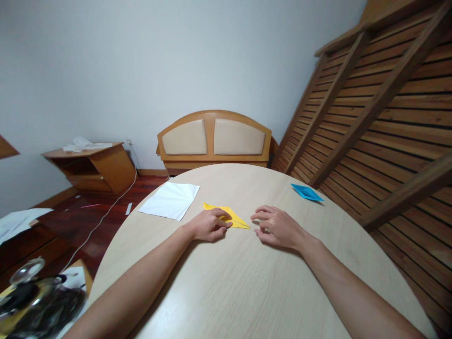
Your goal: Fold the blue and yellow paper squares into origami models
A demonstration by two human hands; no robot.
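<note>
A yellow folded paper lies on the round table, its narrow point towards the right. My left hand holds it down, with curled fingers and thumb on its near and left part, which hides some of the folds. Just off the paper's right point, my right hand rests with bent fingers apart and nothing between them. Further right, near the table's edge, is a blue folded paper with pointed ends. A white creased sheet lies flat at the left edge.
The pale round table fills the foreground. Beyond it stands a wooden headboard with cream panels. Wooden slats lean on the right. A cabinet with papers and a white cable are left; cluttered objects sit lower left.
</note>
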